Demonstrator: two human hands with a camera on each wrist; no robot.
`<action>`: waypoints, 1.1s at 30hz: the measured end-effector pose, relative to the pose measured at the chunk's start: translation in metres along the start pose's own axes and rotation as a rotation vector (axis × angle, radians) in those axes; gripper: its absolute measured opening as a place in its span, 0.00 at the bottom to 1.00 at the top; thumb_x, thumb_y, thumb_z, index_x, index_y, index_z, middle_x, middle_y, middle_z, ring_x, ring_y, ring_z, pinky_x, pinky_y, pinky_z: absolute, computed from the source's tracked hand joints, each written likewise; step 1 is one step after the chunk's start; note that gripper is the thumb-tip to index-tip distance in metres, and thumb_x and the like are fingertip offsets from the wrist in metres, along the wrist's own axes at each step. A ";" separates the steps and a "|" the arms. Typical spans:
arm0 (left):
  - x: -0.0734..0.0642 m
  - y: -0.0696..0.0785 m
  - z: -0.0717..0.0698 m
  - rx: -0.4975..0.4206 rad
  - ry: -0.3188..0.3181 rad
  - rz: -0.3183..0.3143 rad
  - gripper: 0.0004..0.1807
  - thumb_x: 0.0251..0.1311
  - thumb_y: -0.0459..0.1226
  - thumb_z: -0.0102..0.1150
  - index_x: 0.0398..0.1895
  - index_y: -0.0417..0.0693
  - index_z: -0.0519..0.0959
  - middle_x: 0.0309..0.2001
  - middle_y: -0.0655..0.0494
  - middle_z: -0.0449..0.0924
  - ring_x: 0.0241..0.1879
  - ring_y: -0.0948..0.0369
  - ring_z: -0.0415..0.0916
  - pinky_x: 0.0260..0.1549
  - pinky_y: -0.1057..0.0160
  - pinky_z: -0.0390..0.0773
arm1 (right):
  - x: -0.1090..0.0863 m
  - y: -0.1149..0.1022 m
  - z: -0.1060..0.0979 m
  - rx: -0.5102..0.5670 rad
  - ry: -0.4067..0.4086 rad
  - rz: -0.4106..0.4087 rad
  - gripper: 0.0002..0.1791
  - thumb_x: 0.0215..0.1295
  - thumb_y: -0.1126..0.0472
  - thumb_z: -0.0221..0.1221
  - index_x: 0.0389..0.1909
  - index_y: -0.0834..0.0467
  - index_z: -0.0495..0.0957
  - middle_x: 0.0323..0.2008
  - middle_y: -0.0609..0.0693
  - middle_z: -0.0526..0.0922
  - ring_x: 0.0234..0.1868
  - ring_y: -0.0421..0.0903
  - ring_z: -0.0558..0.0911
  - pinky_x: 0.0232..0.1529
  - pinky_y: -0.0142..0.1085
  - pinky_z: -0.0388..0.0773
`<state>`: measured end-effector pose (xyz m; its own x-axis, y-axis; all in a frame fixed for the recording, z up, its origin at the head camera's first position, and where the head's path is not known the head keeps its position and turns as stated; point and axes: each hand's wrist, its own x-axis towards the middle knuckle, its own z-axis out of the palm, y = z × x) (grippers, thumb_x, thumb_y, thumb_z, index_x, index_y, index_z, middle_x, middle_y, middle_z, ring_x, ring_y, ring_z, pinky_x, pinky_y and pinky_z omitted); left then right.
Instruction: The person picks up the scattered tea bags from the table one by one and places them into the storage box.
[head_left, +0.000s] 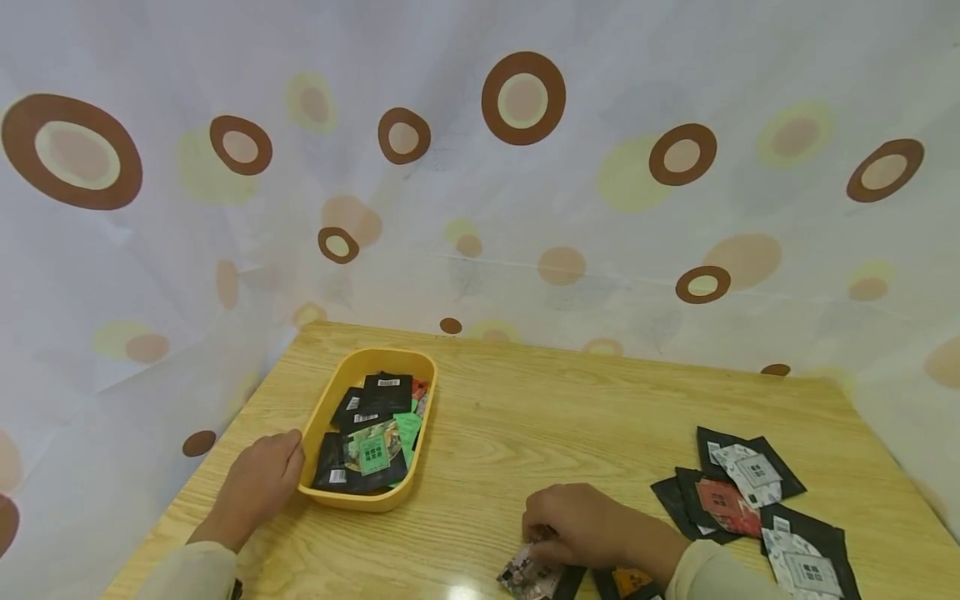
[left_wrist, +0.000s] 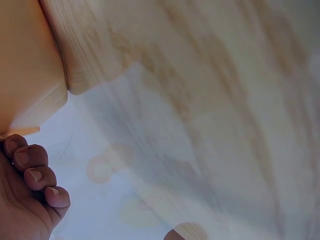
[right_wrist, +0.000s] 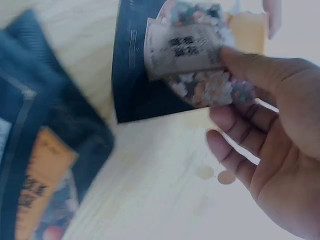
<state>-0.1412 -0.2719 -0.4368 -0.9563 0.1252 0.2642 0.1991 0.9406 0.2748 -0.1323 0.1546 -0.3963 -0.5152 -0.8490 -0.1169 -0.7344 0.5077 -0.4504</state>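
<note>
My left hand [head_left: 258, 479] grips the near left edge of a yellow plastic bin [head_left: 358, 502]. In the left wrist view its curled fingers [left_wrist: 37, 176] sit right at the rim. Inside the bin lie several black sachets [head_left: 386, 393], one with a green label facing up. My right hand [head_left: 581, 525] pinches a black sachet [right_wrist: 187, 52] with a pale label and floral print between thumb and fingers, low at the table's front. Beside it, partly under my right wrist in the head view, lies a black sachet with an orange label [head_left: 632, 581].
At the right of the wooden table [head_left: 540, 417] is a loose pile of black sachets, one with a red label [head_left: 727, 504] and others with white labels [head_left: 810, 571]. A white curtain [head_left: 450, 192] with brown circles stands behind the table and along its left side.
</note>
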 end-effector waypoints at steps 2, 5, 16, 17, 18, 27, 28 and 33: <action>0.000 0.000 0.000 0.000 -0.004 -0.005 0.17 0.72 0.33 0.40 0.21 0.49 0.64 0.17 0.57 0.59 0.20 0.60 0.58 0.25 0.62 0.62 | 0.003 0.001 -0.006 0.129 0.022 -0.029 0.07 0.70 0.53 0.59 0.37 0.50 0.83 0.31 0.39 0.79 0.28 0.24 0.69 0.30 0.24 0.72; 0.000 0.000 -0.002 0.003 -0.010 -0.011 0.16 0.72 0.33 0.40 0.21 0.49 0.64 0.17 0.57 0.60 0.21 0.60 0.58 0.25 0.61 0.63 | 0.013 0.005 -0.014 0.325 0.065 -0.063 0.09 0.72 0.54 0.57 0.37 0.54 0.82 0.29 0.47 0.81 0.26 0.26 0.69 0.29 0.25 0.74; 0.000 0.000 -0.001 -0.008 -0.018 -0.008 0.16 0.72 0.33 0.40 0.21 0.49 0.63 0.17 0.57 0.59 0.21 0.60 0.58 0.26 0.61 0.63 | 0.064 0.000 -0.037 0.558 0.232 0.013 0.09 0.71 0.60 0.59 0.39 0.62 0.82 0.30 0.60 0.82 0.25 0.41 0.79 0.28 0.45 0.83; 0.000 0.000 -0.001 -0.004 -0.020 -0.010 0.16 0.72 0.33 0.40 0.21 0.49 0.63 0.17 0.57 0.59 0.21 0.60 0.58 0.26 0.61 0.63 | 0.068 -0.002 -0.040 0.564 0.242 0.024 0.09 0.71 0.60 0.59 0.39 0.62 0.82 0.32 0.59 0.82 0.25 0.40 0.79 0.29 0.45 0.83; 0.000 0.000 -0.001 -0.004 -0.024 -0.013 0.16 0.72 0.33 0.40 0.22 0.49 0.63 0.17 0.57 0.60 0.21 0.60 0.59 0.26 0.61 0.63 | 0.072 -0.003 -0.043 0.576 0.251 0.040 0.09 0.71 0.61 0.58 0.41 0.63 0.82 0.32 0.60 0.82 0.26 0.40 0.79 0.31 0.45 0.84; 0.002 0.000 -0.003 -0.003 -0.037 -0.025 0.16 0.72 0.33 0.39 0.22 0.49 0.63 0.18 0.57 0.60 0.22 0.60 0.59 0.27 0.60 0.63 | 0.115 -0.003 -0.059 0.710 0.408 0.164 0.15 0.72 0.67 0.54 0.55 0.70 0.78 0.42 0.62 0.81 0.34 0.39 0.81 0.43 0.45 0.85; 0.002 -0.001 -0.003 -0.004 -0.039 -0.027 0.16 0.72 0.34 0.39 0.22 0.49 0.63 0.18 0.57 0.59 0.22 0.60 0.59 0.27 0.61 0.63 | 0.121 -0.004 -0.058 0.715 0.421 0.179 0.16 0.72 0.67 0.54 0.56 0.70 0.77 0.43 0.62 0.81 0.35 0.39 0.81 0.45 0.46 0.85; 0.001 -0.001 0.000 -0.009 -0.051 -0.039 0.16 0.72 0.34 0.39 0.22 0.49 0.62 0.18 0.58 0.59 0.22 0.60 0.59 0.27 0.61 0.62 | 0.149 -0.006 -0.051 0.767 0.457 0.244 0.17 0.72 0.67 0.54 0.59 0.69 0.76 0.46 0.63 0.81 0.37 0.40 0.83 0.44 0.40 0.85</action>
<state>-0.1422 -0.2729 -0.4365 -0.9729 0.1046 0.2062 0.1632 0.9424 0.2921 -0.2276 0.0329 -0.3659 -0.8611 -0.5084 0.0010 -0.1730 0.2912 -0.9409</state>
